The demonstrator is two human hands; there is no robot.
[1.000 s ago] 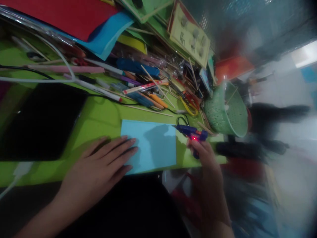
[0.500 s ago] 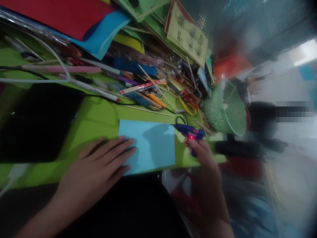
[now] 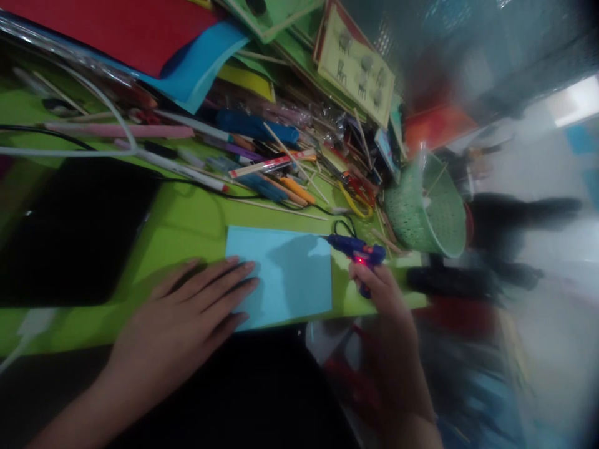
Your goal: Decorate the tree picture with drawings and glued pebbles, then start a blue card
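Note:
A light blue sheet of paper [image 3: 290,274] lies on the green table [image 3: 187,224] near its front edge. My left hand [image 3: 187,318] rests flat on the table, fingers stretched out, with the fingertips on the sheet's left edge. My right hand [image 3: 381,293] is closed around the handle of a blue glue gun [image 3: 358,249] with a red light lit. The gun's nozzle points left and sits at the sheet's upper right corner.
A black tablet [image 3: 70,231] lies at the left with white and black cables. Pens, sticks, scissors [image 3: 358,193] and coloured paper sheets are piled along the back. A green perforated basket [image 3: 428,209] stands right of the glue gun, at the table's right end.
The right hand and glue gun have shifted slightly left, bringing the nozzle closer to the sheet's corner. The left hand has stayed in place.

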